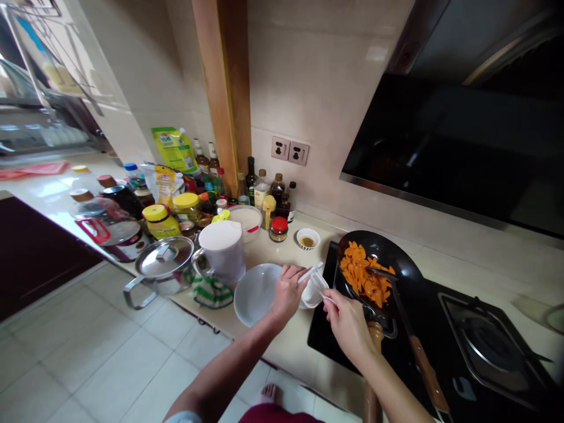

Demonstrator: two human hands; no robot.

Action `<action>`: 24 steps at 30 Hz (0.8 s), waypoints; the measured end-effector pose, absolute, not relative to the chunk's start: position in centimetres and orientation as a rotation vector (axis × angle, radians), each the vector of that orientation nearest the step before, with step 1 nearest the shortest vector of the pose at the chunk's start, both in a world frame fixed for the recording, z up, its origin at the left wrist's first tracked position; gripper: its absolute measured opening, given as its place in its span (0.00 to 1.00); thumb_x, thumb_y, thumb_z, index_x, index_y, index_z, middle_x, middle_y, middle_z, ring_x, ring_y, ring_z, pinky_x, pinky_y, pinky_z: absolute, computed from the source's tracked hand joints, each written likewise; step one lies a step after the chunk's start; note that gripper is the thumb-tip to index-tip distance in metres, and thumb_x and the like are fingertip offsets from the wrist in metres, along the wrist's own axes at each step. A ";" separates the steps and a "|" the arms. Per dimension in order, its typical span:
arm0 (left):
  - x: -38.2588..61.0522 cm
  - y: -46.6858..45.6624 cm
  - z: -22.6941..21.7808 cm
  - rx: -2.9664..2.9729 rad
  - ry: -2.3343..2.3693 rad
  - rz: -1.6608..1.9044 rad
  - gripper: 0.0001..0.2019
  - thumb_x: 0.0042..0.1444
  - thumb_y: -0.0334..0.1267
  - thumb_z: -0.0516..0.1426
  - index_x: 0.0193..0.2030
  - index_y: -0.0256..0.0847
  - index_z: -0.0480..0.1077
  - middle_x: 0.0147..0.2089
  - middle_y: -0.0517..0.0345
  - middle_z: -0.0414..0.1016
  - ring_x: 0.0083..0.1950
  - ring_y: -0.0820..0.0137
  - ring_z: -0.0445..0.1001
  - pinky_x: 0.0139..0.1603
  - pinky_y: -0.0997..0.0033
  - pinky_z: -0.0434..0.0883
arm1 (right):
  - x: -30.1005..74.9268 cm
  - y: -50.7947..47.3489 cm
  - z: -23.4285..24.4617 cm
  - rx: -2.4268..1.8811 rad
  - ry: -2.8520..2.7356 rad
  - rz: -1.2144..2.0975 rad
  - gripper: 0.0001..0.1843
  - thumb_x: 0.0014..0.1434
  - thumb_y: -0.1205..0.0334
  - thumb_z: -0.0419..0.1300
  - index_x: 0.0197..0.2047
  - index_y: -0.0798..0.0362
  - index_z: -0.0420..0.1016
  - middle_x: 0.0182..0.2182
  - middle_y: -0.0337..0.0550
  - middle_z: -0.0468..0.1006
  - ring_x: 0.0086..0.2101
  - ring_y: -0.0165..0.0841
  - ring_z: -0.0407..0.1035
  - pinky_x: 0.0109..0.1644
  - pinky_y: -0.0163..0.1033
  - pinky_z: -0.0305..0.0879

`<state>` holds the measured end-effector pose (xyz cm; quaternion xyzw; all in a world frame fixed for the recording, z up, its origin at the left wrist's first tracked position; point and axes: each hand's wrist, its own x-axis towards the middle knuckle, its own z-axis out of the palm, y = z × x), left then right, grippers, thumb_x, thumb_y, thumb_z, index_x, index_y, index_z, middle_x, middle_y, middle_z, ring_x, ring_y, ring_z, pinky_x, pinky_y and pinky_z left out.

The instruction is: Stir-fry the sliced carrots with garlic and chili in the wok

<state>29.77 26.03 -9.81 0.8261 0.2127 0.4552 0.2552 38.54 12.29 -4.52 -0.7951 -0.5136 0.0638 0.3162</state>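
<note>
My left hand (288, 291) grips a small white container (314, 289) tilted on the counter beside the stove. My right hand (348, 320) holds a small white spoon (325, 296) at the container's mouth. Just to the right sits a black wok (388, 258) with orange carrot slices (363, 275) on the black gas stove (445, 335). A spatula with a wooden handle (418, 352) rests in the wok. The wok's wooden handle (374, 376) points toward me, under my right wrist.
A white empty plate (255, 292) lies left of my left hand. A white jug (222, 249), a lidded steel pot (163, 264), a small sauce bowl (308, 238) and several bottles and jars (264, 194) crowd the counter. A range hood (462, 147) hangs above the stove.
</note>
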 end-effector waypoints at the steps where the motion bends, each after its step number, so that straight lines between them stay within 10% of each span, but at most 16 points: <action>1: 29.7 25.8 -9.8 2.245 0.578 1.232 0.13 0.62 0.38 0.50 0.45 0.42 0.75 0.39 0.54 0.76 0.40 0.68 0.68 0.43 0.65 0.68 | 38.5 11.9 -4.4 -2.107 -1.365 0.177 0.14 0.60 0.63 0.45 0.37 0.53 0.72 0.22 0.42 0.76 0.22 0.32 0.69 0.28 0.35 0.62; 24: 29.8 20.6 -8.1 2.306 0.543 1.147 0.12 0.62 0.38 0.50 0.44 0.43 0.75 0.40 0.55 0.76 0.41 0.68 0.68 0.45 0.65 0.67 | 39.1 6.4 -3.8 -2.067 -1.459 0.231 0.15 0.61 0.62 0.45 0.34 0.51 0.73 0.23 0.40 0.76 0.24 0.31 0.69 0.30 0.36 0.57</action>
